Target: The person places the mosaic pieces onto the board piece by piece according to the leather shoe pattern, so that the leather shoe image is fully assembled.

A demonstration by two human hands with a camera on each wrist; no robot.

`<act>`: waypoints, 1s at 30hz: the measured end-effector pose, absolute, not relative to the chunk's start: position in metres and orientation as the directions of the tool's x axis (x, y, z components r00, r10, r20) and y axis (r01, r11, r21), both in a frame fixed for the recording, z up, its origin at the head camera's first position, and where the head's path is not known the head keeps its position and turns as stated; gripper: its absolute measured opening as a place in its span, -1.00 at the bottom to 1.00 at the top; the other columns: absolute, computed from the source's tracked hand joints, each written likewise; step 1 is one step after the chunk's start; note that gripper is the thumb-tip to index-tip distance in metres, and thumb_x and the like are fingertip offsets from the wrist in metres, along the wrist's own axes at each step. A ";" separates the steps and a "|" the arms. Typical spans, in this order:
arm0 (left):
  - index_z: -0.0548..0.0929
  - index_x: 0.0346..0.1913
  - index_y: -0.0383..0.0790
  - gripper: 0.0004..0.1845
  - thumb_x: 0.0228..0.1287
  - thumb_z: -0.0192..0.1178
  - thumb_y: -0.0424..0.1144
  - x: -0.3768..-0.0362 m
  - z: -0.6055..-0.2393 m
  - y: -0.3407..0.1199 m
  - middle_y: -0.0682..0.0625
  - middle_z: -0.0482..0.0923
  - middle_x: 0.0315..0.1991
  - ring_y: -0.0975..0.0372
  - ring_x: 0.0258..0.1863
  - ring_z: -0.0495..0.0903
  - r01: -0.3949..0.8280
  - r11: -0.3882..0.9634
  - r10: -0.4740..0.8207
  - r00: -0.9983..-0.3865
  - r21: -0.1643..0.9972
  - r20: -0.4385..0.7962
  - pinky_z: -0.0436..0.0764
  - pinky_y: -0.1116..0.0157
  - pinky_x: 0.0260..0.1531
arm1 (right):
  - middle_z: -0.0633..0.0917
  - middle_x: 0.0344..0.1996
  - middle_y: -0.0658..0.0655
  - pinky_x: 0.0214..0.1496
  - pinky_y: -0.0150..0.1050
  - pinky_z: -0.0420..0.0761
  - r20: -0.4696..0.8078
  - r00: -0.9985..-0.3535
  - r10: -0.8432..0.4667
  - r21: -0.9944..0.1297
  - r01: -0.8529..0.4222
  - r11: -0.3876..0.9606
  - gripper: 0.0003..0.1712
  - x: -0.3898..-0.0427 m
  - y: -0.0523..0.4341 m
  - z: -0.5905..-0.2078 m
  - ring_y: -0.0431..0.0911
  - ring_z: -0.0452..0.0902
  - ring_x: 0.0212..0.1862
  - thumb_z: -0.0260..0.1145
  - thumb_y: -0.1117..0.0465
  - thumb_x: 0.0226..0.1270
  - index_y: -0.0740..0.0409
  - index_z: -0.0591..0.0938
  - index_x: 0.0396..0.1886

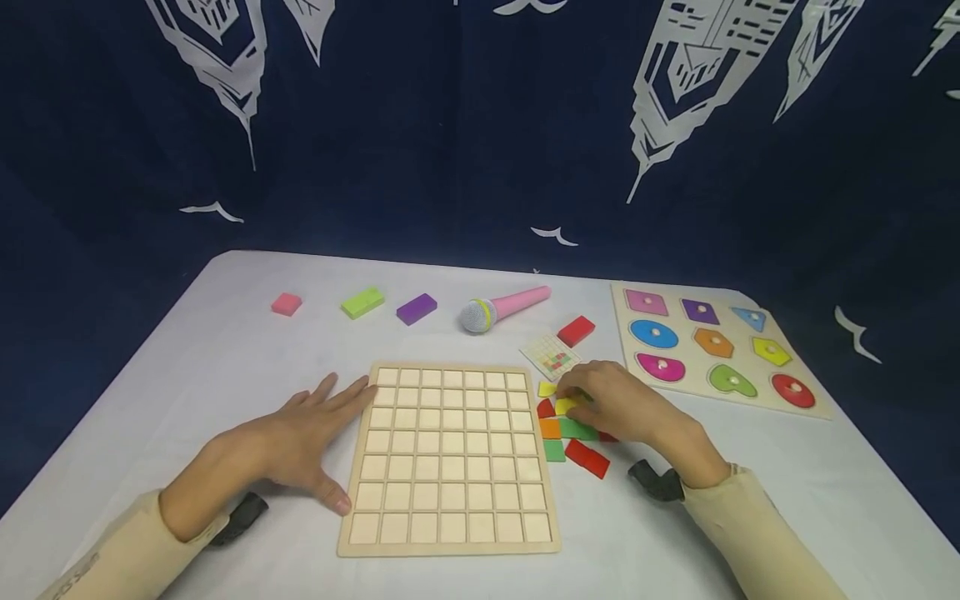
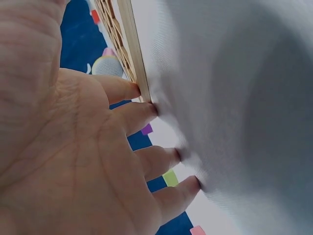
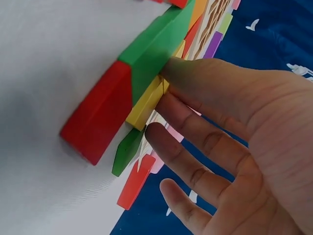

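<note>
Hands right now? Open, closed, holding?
Left hand: open, touching the edge of the board.
Right hand: at a yellow piece; can't tell whether it's gripped.

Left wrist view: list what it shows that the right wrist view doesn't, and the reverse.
Only the left wrist view: the left hand, its palm to the camera, and the microphone's grey head.

Only the right wrist view: the right hand, a yellow piece at its fingertips, and a long green piece.

Both: the board, purple block, lime-green block, blue cloth.

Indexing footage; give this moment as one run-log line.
left hand: touching grid board | right hand: at yellow piece | colored pieces: beside grid board
</note>
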State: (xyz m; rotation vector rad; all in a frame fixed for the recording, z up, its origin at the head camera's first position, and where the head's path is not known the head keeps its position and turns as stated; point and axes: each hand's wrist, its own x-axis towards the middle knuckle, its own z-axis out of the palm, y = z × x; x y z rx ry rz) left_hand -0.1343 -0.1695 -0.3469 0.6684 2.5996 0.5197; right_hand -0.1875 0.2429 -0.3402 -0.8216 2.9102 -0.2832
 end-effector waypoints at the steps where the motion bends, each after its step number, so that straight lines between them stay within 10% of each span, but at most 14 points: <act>1: -0.04 0.62 -0.15 0.50 -0.39 0.58 0.33 -0.134 -0.347 -0.169 -0.16 -0.17 0.64 -0.30 0.57 -0.29 0.371 0.816 0.521 -0.804 0.444 -0.287 -0.11 -0.34 0.45 | 0.76 -0.09 -0.03 0.18 0.00 0.63 -0.055 -0.852 -0.520 -0.212 -0.499 0.840 -0.66 -0.188 0.243 -0.340 -0.05 0.61 0.01 0.54 0.21 0.14 0.04 0.76 -0.05; 14: -0.03 0.62 -0.14 0.50 -0.40 0.58 0.32 -0.133 -0.347 -0.170 -0.15 -0.18 0.64 -0.29 0.57 -0.29 0.367 0.816 0.519 -0.805 0.446 -0.287 -0.13 -0.33 0.46 | 0.71 -0.30 -0.15 -0.02 -0.18 0.65 -0.028 -0.865 -0.501 -0.224 -0.483 0.846 -0.70 -0.189 0.243 -0.336 -0.16 0.55 -0.18 0.55 0.08 0.13 0.00 0.74 -0.13; 30: -0.03 0.62 -0.15 0.51 -0.42 0.57 0.34 -0.134 -0.346 -0.169 -0.17 -0.16 0.64 -0.31 0.57 -0.29 0.368 0.815 0.519 -0.807 0.447 -0.281 -0.13 -0.36 0.44 | 0.66 -0.39 -0.14 -0.20 -0.34 0.60 0.063 -0.735 -0.675 -0.238 -0.668 0.705 -0.81 -0.178 0.199 -0.321 -0.16 0.56 -0.31 0.51 0.09 0.20 -0.02 0.69 -0.24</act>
